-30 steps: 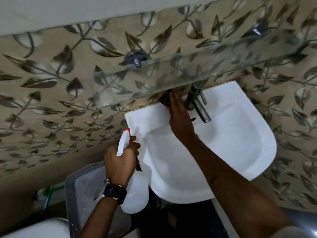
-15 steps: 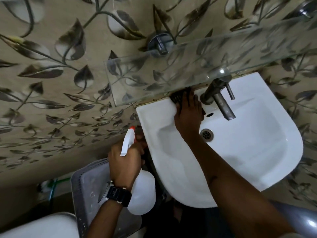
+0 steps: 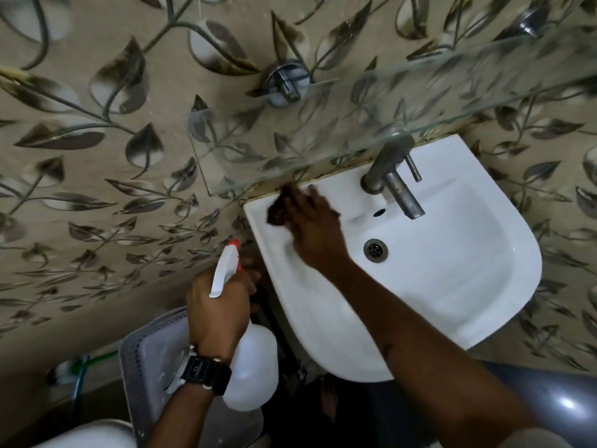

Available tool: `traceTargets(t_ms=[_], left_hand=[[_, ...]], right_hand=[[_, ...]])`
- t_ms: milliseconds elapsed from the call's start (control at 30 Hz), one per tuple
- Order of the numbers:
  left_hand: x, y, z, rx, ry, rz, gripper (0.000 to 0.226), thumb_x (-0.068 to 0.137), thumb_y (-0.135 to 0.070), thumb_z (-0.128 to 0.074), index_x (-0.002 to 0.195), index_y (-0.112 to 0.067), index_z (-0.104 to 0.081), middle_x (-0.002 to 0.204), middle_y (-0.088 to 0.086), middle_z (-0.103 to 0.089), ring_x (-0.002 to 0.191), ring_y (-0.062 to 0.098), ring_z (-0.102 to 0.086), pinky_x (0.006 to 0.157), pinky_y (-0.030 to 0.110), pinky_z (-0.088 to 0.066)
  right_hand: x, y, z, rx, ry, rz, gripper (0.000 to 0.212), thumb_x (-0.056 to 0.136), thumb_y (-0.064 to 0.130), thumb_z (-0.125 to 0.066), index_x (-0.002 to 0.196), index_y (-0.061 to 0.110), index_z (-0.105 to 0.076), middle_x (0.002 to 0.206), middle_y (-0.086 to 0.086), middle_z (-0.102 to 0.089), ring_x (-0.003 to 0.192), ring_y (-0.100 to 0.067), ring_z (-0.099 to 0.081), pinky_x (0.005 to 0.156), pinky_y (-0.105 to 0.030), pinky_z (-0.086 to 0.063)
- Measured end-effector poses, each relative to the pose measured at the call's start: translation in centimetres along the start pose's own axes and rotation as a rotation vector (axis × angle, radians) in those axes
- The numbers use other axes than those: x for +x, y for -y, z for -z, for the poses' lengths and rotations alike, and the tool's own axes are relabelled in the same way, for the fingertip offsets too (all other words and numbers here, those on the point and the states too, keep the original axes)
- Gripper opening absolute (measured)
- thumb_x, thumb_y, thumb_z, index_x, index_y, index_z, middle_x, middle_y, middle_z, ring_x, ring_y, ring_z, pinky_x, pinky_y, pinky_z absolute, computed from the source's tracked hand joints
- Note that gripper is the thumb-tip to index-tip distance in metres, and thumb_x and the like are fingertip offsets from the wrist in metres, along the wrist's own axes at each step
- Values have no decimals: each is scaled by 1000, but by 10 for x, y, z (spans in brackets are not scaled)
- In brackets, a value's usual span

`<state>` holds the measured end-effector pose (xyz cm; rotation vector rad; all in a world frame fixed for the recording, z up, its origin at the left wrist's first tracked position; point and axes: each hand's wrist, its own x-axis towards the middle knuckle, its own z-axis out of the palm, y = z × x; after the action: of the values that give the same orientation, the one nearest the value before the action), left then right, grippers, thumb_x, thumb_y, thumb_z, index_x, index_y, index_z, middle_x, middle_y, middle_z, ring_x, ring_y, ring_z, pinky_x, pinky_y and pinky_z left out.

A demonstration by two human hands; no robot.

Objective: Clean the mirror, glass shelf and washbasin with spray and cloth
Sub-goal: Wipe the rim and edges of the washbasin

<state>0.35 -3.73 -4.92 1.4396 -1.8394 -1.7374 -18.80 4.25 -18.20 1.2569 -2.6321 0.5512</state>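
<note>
The white washbasin (image 3: pixel 452 286) hangs on the leaf-patterned wall, with a metal tap (image 3: pixel 392 176) at its back and a drain (image 3: pixel 374 250) in the bowl. My right hand (image 3: pixel 313 227) presses a dark cloth (image 3: pixel 279 210) onto the basin's back left corner, blurred by motion. My left hand (image 3: pixel 216 312), with a black watch on the wrist, grips a white spray bottle (image 3: pixel 252 367) with a red-tipped nozzle, left of the basin. The glass shelf (image 3: pixel 355 130) juts from the wall above the basin. No mirror is in view.
A chrome shelf bracket (image 3: pixel 284 80) holds the glass at the left, another (image 3: pixel 529 24) at the right. A grey perforated plastic basket (image 3: pixel 155 360) stands below my left hand. A white rounded object (image 3: pixel 90 436) sits at the bottom left, a grey one (image 3: pixel 555 399) at the bottom right.
My right hand has slid the cloth left along the basin's back rim, from beside the tap to the left corner. The view has tilted down. The left hand still holds the bottle.
</note>
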Motion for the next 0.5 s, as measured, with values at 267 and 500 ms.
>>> traceTargets(t_ms=[267, 500], left_hand=[[-11, 18, 1, 26, -14, 0, 20, 59, -26, -57, 63, -18, -75, 74, 9, -79, 74, 42, -72, 72, 61, -61], [-14, -12, -37, -27, 106, -14, 16, 67, -19, -58, 69, -29, -71, 63, 4, -65, 57, 23, -57, 61, 33, -48]], right_hand=[[13, -39, 14, -79, -99, -493, 55, 97, 31, -41, 147, 10, -49, 156, -12, -45, 139, -34, -47, 110, -49, -41], [-17, 40, 11, 128, 98, 98, 60, 90, 38, -45, 138, 4, -59, 147, -18, -55, 132, -38, -56, 108, -51, -43]])
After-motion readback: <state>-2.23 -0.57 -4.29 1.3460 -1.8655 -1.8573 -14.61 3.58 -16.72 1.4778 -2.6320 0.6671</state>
